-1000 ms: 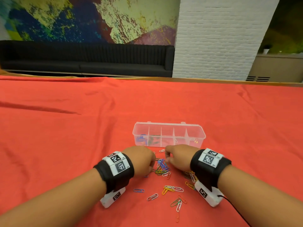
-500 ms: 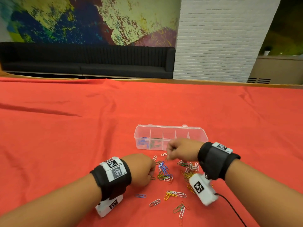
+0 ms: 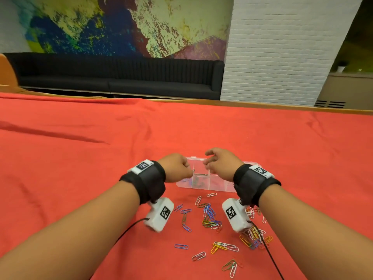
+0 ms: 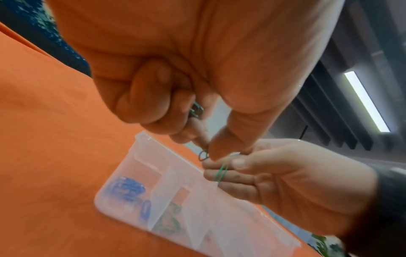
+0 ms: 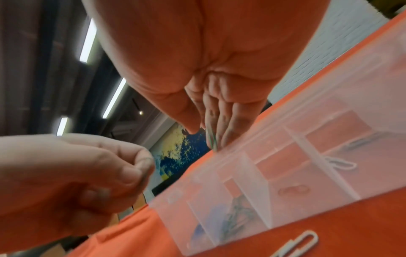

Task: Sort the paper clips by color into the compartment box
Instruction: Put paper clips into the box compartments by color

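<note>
No readable text anywhere; only square black-and-white coded markers on wrist bands [image 3: 143, 166] and camera units [image 3: 166, 212].

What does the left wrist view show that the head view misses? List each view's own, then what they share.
Left wrist only: the left hand pinches a dark green clip at its fingertips, with another green clip tucked in its curled fingers; the right hand has a bright green clip between its fingers.

Head only: the loose multicoloured clips scattered on the red cloth, nearer the person than the box.

Both: the clear compartment box, with blue clips in its end compartment and green ones beside them.
</note>
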